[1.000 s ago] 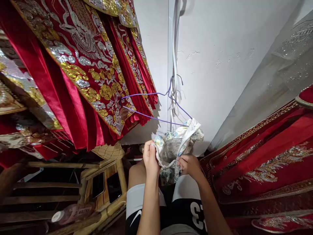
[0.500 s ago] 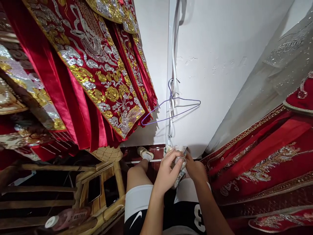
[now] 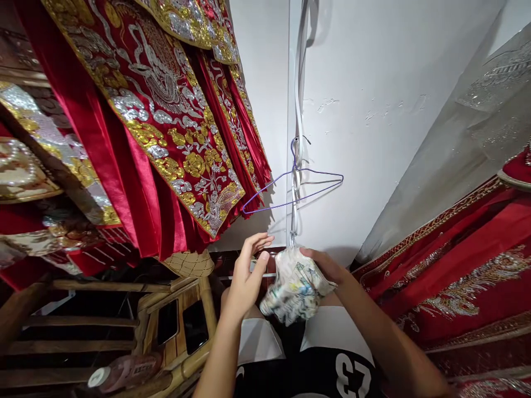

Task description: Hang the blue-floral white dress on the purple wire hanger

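Observation:
A crumpled white cloth (image 3: pixel 296 284) with a green, blue and yellow print hangs above my lap. My right hand (image 3: pixel 326 265) grips its upper right edge, thumb on top and the other fingers hidden behind the fabric. To the left of the cloth, my left hand (image 3: pixel 249 273) is held apart from it, thumb and fingers spread with nothing between them. The cloth's lower part is blurred. Just above it, a purple wire hanger (image 3: pixel 293 188) hangs from a white strap (image 3: pixel 297 99) against the wall.
Red embroidered garments (image 3: pixel 186 138) hang at the left, and more red beaded fabric (image 3: pixel 468 265) at the right. A bamboo chair (image 3: pixel 182 359) at lower left holds two phones (image 3: pixel 194 326) and a pink bottle (image 3: pixel 124 371). A straw hat (image 3: pixel 186 263) lies behind it.
My left hand has let go of the cloth and moved left, its fingers opening. The bunched cloth now hangs spread out from my right hand.

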`<state>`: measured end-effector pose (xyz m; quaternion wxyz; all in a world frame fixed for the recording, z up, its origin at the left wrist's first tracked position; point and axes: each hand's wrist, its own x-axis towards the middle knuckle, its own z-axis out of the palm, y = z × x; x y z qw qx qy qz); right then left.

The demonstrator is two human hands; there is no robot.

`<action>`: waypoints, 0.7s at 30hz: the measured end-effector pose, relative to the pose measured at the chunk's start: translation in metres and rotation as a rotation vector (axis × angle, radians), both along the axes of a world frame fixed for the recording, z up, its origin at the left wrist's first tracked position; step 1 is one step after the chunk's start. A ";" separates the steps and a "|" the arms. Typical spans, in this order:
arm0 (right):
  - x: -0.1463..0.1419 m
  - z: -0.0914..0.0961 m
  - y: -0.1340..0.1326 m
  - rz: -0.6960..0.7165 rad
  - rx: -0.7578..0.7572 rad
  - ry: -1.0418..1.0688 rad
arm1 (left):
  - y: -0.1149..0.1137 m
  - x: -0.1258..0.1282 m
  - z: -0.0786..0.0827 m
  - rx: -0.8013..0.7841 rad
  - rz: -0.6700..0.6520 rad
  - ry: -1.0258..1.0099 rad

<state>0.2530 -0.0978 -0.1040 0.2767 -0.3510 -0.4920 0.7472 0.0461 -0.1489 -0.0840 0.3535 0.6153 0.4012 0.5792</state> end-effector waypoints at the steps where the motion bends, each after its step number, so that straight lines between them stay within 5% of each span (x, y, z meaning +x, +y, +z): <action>1: -0.003 0.011 0.000 0.050 -0.029 -0.023 | 0.004 -0.005 0.002 -0.019 -0.078 0.030; 5: -0.011 0.057 0.001 0.430 0.095 -0.239 | 0.011 -0.006 -0.003 -0.121 -0.409 0.209; 8: -0.008 0.085 0.003 0.876 0.296 -0.407 | 0.008 -0.003 -0.017 -0.153 -0.526 0.460; 10: 0.000 0.097 0.005 0.970 0.431 -0.478 | 0.005 -0.007 -0.026 -0.161 -0.562 0.612; 14: 0.022 0.102 0.026 0.745 0.678 -0.586 | 0.004 -0.031 -0.037 -0.222 -0.496 0.734; 18: 0.038 0.088 0.074 0.098 0.906 -0.689 | 0.006 -0.056 -0.037 -0.287 -0.380 0.783; 21: 0.041 0.068 0.113 -0.201 0.902 -0.670 | 0.010 -0.063 -0.030 -0.217 -0.259 0.860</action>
